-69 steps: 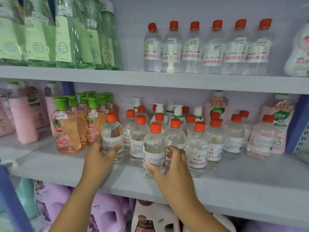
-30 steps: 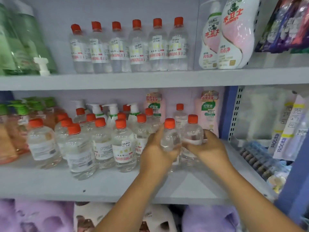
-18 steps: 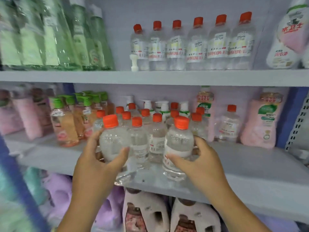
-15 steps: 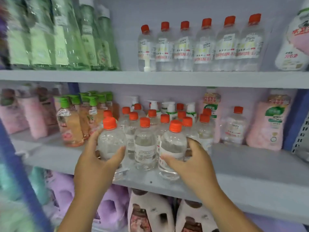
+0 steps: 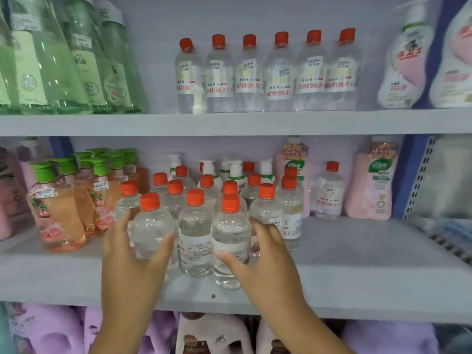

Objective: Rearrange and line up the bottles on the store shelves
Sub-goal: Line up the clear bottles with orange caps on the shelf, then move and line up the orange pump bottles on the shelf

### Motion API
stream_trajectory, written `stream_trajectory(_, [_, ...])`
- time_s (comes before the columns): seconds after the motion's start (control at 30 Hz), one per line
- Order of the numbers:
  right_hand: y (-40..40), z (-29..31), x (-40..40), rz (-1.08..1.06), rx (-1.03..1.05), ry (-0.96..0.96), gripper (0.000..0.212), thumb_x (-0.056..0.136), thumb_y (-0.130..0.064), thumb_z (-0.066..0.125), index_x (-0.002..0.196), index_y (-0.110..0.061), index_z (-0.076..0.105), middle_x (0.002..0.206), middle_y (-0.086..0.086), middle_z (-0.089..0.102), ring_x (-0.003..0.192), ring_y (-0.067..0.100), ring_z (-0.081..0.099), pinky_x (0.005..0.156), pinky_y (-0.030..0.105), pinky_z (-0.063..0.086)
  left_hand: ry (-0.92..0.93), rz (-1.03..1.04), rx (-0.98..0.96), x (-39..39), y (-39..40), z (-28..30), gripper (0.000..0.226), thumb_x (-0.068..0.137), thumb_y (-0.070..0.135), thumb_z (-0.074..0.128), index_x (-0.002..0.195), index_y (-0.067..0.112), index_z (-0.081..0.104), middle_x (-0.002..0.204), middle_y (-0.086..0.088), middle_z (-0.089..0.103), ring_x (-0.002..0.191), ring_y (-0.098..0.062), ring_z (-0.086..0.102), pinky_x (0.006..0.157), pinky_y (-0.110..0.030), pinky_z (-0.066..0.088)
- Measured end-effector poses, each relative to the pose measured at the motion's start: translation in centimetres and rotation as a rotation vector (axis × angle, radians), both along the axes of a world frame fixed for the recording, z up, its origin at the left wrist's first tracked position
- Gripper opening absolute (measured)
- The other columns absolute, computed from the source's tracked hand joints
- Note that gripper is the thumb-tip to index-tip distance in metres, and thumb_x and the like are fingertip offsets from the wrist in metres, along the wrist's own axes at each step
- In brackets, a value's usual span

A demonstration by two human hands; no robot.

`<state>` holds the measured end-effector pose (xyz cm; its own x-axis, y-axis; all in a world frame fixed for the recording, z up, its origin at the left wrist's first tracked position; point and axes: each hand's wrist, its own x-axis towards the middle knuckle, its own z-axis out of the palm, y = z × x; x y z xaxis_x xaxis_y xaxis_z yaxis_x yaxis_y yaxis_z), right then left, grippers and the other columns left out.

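Since half a second ago we've set both clear orange-capped bottles down on the middle shelf (image 5: 357, 274), so the front row now reads three across with a labelled bottle (image 5: 195, 233) between them. Our left hand (image 5: 127, 254) has loosened up, fingers spread and thumb just touching the left bottle (image 5: 150, 231), which sits between thumb and fingers. Our right hand (image 5: 265, 256) is opened up too, thumb brushing the front of the right bottle (image 5: 231, 238) while the fingers reach past its far side toward the next bottle (image 5: 267, 213) back.
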<state>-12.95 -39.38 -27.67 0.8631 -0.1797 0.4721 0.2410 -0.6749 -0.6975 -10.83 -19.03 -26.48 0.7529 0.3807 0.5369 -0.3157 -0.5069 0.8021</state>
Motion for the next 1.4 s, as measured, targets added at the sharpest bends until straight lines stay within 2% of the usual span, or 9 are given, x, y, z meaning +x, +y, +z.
stream_trajectory(0.1, [-2.4,0.5,-0.7,0.031,0.088,-0.016,0.065,0.076,-0.066,0.073,0.133,-0.047,0.047,0.123,-0.033,0.042,0.103,-0.006,0.056,0.087,0.022,0.053,-0.242,0.04,0.12,-2.6,-4.3,0.3,0.059,0.085,0.027,0.077,0.137,0.016,0.052,0.144,-0.002,0.047,0.138,-0.017,0.041,0.115,-0.027,0.031])
stream_trajectory(0.2, [-6.7,1.2,-0.7,0.009,0.246,-0.052,0.047,0.076,-0.058,0.075,0.119,-0.048,0.057,0.115,-0.031,0.051,0.094,-0.003,0.061,0.08,0.022,0.054,-0.351,-0.17,0.164,-3.7,-9.7,-0.4,0.049,0.086,0.029,0.074,0.13,0.016,0.057,0.136,0.006,0.052,0.133,-0.001,0.044,0.112,-0.011,0.028])
stream_trajectory(0.47, [-24.4,2.3,5.9,-0.262,0.399,0.06,0.05,0.082,-0.046,0.078,0.122,-0.023,0.059,0.119,0.0,0.062,0.109,0.022,0.063,0.095,0.033,0.05,-0.15,-0.562,-0.02,-1.7,-24.8,3.8,0.045,0.089,0.035,0.073,0.131,0.03,0.057,0.13,0.02,0.057,0.125,0.002,0.054,0.104,-0.014,0.041])
stream_trajectory(0.77, [-31.3,0.5,10.2,-0.513,0.385,-0.159,0.074,0.075,-0.035,0.086,0.136,-0.011,0.052,0.13,0.012,0.049,0.112,0.031,0.062,0.093,0.031,0.047,0.144,-0.42,0.023,7.0,-35.6,2.4,0.077,0.093,0.031,0.07,0.157,0.013,0.03,0.159,-0.007,0.036,0.144,-0.024,0.04,0.102,-0.016,0.028])
stream_trajectory(0.83, [-32.5,-0.6,10.9,-0.517,0.374,-0.128,0.088,0.074,-0.031,0.089,0.146,-0.006,0.044,0.136,0.016,0.049,0.113,0.033,0.063,0.089,0.028,0.046,0.184,-0.415,0.019,8.2,-37.0,1.8,0.074,0.093,0.032,0.071,0.154,0.01,0.036,0.15,-0.007,0.048,0.136,-0.026,0.049,0.103,-0.02,0.037])
stream_trajectory(0.93, [-33.3,-1.7,12.1,-0.511,0.344,-0.081,0.104,0.071,-0.038,0.09,0.153,-0.006,0.035,0.144,0.019,0.048,0.126,0.035,0.054,0.1,0.039,0.046,0.271,-0.397,-0.028,10.5,-38.7,0.6,0.055,0.089,0.025,0.076,0.135,0.008,0.051,0.117,-0.001,0.063,0.104,-0.022,0.065,0.074,-0.022,0.049])
stream_trajectory(1.07, [-33.4,-2.8,14.4,-0.576,0.215,-0.079,0.114,0.06,-0.055,0.09,0.149,-0.005,0.04,0.136,0.025,0.052,0.119,0.044,0.057,0.093,0.051,0.053,0.335,-0.362,0.024,19.1,-40.2,-4.4,0.088,0.058,0.053,0.079,0.133,0.015,0.051,0.118,-0.006,0.068,0.101,-0.022,0.071,0.078,-0.038,0.062])
stream_trajectory(1.23, [-33.5,-4.0,16.2,-0.637,0.184,-0.151,0.121,0.045,-0.072,0.079,0.14,-0.006,0.045,0.122,0.021,0.059,0.102,0.041,0.063,0.077,0.047,0.058,0.331,-0.377,0.071,15.3,-40.3,0.3,0.032,0.077,0.028,0.084,0.094,0.03,0.057,0.083,0.011,0.063,0.07,-0.006,0.062,0.056,-0.016,0.047])
stream_trajectory(1.4, [-33.4,-3.3,15.8,-0.613,0.222,-0.105,0.115,0.045,-0.053,0.093,0.139,-0.01,0.042,0.121,0.017,0.058,0.105,0.038,0.061,0.08,0.046,0.057,0.316,-0.506,0.099,11.5,-37.7,0.1,0.05,0.08,0.028,0.085,0.114,0.026,0.048,0.093,0.013,0.063,0.075,0.001,0.061,0.051,-0.006,0.042])
